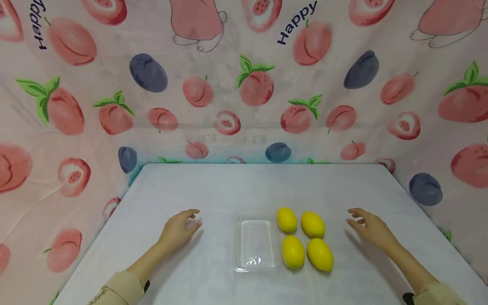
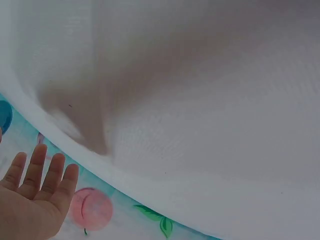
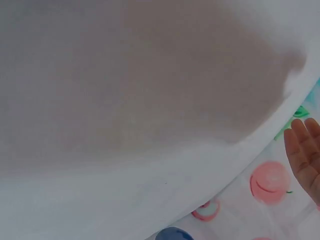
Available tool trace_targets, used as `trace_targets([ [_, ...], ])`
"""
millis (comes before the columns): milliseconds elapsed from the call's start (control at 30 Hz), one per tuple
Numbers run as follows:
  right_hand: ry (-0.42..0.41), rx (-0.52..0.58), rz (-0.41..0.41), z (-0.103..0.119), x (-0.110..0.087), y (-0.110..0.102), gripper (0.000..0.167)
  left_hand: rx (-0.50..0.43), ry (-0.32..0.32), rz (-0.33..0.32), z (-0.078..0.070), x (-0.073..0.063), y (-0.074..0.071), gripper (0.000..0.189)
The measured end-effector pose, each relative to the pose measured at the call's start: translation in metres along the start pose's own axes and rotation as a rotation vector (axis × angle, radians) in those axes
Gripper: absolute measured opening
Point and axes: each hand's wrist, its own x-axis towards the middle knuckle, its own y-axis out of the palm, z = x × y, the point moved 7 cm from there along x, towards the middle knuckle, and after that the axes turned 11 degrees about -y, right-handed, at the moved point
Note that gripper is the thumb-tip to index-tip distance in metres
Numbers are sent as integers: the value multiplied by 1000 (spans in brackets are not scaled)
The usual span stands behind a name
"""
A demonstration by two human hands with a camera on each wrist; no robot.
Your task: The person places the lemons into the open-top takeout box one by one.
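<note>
In the head view a clear plastic tray (image 1: 256, 243) lies on the white table, its open side up. Several yellow lemons sit in two rows right beside it: a back left lemon (image 1: 286, 220), a back right lemon (image 1: 313, 224), a front left lemon (image 1: 293, 252) and a front right lemon (image 1: 320, 254). My left hand (image 1: 178, 231) hovers over the table left of the tray, fingers relaxed and holding nothing. To the right of the lemons my right hand (image 1: 371, 230) is held likewise, its fingers loose. Both wrist views show the left palm (image 2: 37, 200) and right palm (image 3: 306, 155) bare.
The white table (image 1: 190, 182) ends at a back edge against a fruit-print cloth (image 1: 228, 84), which also hangs along both sides. Each hand casts a soft shadow on the tabletop.
</note>
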Motion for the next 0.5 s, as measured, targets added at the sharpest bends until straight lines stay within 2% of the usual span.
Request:
trace_targets([
  [233,-19,23,-34,15,7,0,38,-87,-38,15,-2,-2,2,37],
  [500,9,58,-37,28,11,5,38,-201,-54,41,-8,-3,6,34],
])
